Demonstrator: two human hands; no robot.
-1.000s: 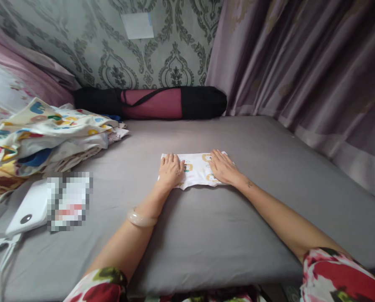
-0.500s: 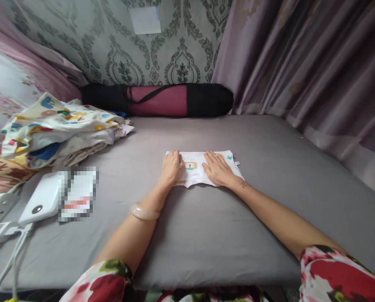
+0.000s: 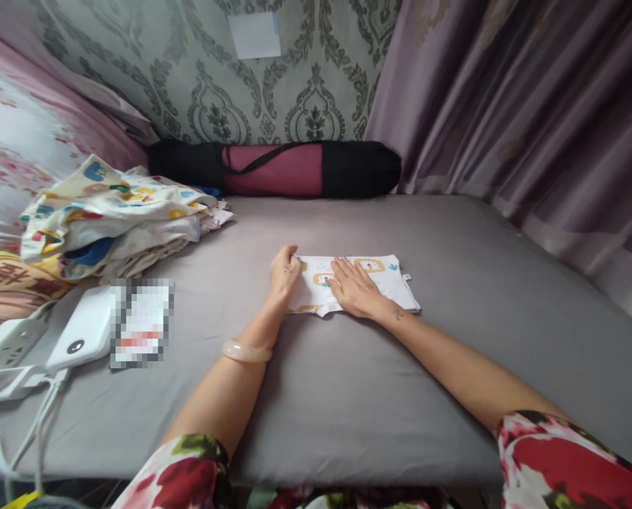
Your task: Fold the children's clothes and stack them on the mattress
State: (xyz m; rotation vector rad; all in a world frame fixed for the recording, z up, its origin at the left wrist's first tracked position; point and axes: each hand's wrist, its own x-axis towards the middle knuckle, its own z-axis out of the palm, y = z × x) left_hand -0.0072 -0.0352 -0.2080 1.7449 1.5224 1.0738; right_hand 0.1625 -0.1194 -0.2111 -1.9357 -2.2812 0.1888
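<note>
A small white garment [image 3: 387,284] with orange, black and green prints lies folded flat on the grey sheet, a little tag sticking out at its right edge. My left hand [image 3: 285,272] is at the garment's left edge, its fingers curled in and closed on the cloth; the fingertips are hidden. On the middle of the garment rests my right hand [image 3: 357,288], palm down, fingers stretched out flat. A pale bangle [image 3: 247,351] circles my left forearm.
A grey-sheeted bed [image 3: 454,396] spreads around the garment. At left are a heap of printed clothes [image 3: 119,212], a white power bank [image 3: 88,325], a power strip [image 3: 11,343] with cables, and a blurred packet [image 3: 142,322]. A black and maroon bag [image 3: 273,170] lies along the wall.
My left hand has gone from lying on the garment to closing at its left edge. My right hand has slid left across the cloth. The whole view has shifted slightly.
</note>
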